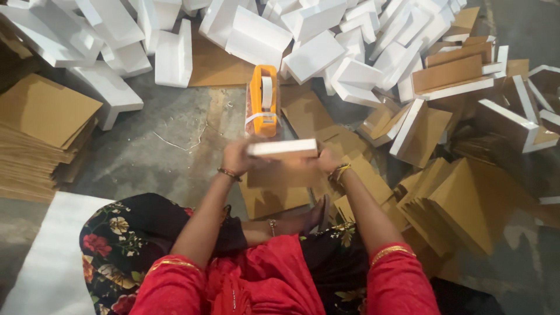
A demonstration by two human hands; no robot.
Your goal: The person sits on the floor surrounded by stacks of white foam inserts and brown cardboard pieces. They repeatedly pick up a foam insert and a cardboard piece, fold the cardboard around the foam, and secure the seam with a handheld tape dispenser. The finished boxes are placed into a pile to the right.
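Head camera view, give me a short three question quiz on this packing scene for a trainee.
1. True or false: both hands grip the white-edged cardboard piece.
2. What colour is the tape dispenser on the floor beyond the hands?
3. The flat cardboard stack lies on the person's: A) left B) right

Key: 1 true, left hand and right hand each hold an end; 2 orange; 3 A.

Both hands, left hand [236, 156] and right hand [328, 160], seemingly grip a white foam piece [282, 149].
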